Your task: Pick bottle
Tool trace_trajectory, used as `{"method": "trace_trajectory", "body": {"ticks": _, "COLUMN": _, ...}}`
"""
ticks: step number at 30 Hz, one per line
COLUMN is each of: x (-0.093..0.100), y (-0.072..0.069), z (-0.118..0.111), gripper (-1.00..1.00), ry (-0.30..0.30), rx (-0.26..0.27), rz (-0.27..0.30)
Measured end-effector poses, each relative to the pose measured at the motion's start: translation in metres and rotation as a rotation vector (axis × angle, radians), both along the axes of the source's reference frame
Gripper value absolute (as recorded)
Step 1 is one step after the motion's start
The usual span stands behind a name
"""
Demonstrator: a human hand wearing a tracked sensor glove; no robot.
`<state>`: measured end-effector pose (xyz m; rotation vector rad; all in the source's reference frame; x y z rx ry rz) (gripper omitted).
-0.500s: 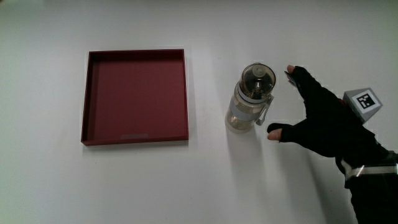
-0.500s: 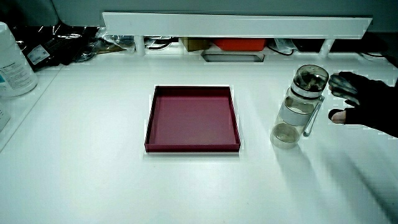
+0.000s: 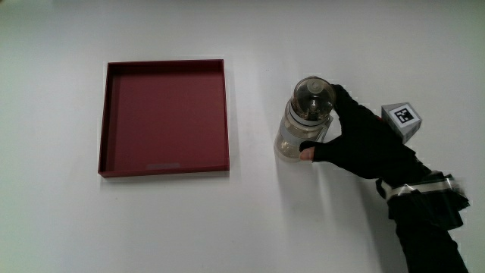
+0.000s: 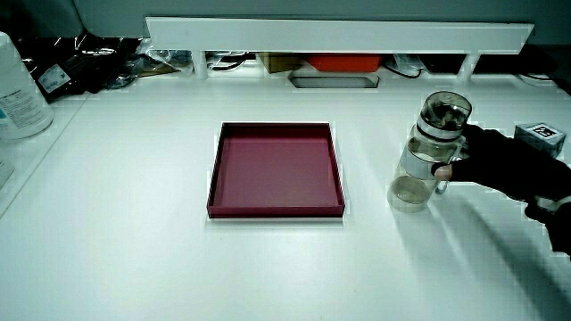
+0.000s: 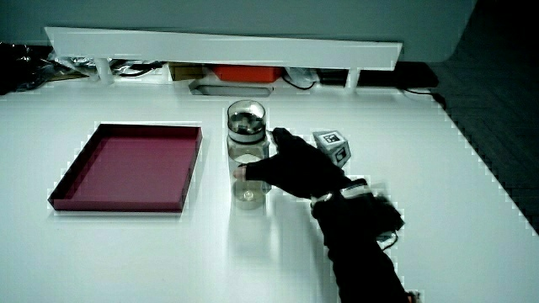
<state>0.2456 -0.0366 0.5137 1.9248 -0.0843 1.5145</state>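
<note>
A clear bottle (image 3: pixel 297 130) with a dark lid stands upright on the white table beside a dark red tray (image 3: pixel 165 170). Both side views show the bottle (image 4: pixel 417 162) (image 5: pixel 246 145) too. The gloved hand (image 3: pixel 356 140) is wrapped around the bottle's side away from the tray. Its thumb presses the bottle's wall nearer to the person and its fingers curl round the wall farther from the person. The patterned cube (image 3: pixel 402 117) rides on the hand's back. In both side views the hand (image 4: pixel 500 165) (image 5: pixel 295 168) holds the bottle at mid height. The bottle rests on the table.
The red tray (image 4: pixel 277 212) (image 5: pixel 114 206) holds nothing. A low white partition (image 4: pixel 339 36) runs along the table's edge farthest from the person, with an orange box (image 4: pixel 343 63) under it. A large white container (image 4: pixel 18 85) and dark clutter (image 4: pixel 98 67) sit at a table corner.
The hand has moved in from beside the bottle and closed its thumb and fingers around it. The bottle and tray stay where they were.
</note>
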Motion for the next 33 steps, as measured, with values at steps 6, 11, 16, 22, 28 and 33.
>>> {"method": "trace_trajectory", "body": {"ticks": 6, "x": -0.013, "y": -0.001, "z": 0.011, "gripper": 0.00, "ry": -0.038, "rx": -0.026, "rz": 0.012}}
{"method": "trace_trajectory", "body": {"ticks": 11, "x": -0.018, "y": 0.001, "z": 0.015, "gripper": 0.00, "ry": -0.075, "rx": -0.026, "rz": 0.030}}
{"method": "trace_trajectory", "body": {"ticks": 16, "x": -0.017, "y": 0.002, "z": 0.018, "gripper": 0.25, "ry": -0.090, "rx": -0.011, "rz": 0.055}}
{"method": "trace_trajectory", "body": {"ticks": 22, "x": -0.017, "y": 0.004, "z": 0.021, "gripper": 0.62, "ry": -0.117, "rx": -0.001, "rz": 0.099}}
{"method": "trace_trajectory", "body": {"ticks": 28, "x": -0.015, "y": 0.004, "z": 0.023, "gripper": 1.00, "ry": -0.122, "rx": 0.038, "rz": 0.131}}
{"method": "trace_trajectory", "body": {"ticks": 33, "x": -0.014, "y": 0.005, "z": 0.020, "gripper": 1.00, "ry": -0.115, "rx": 0.068, "rz": 0.148}}
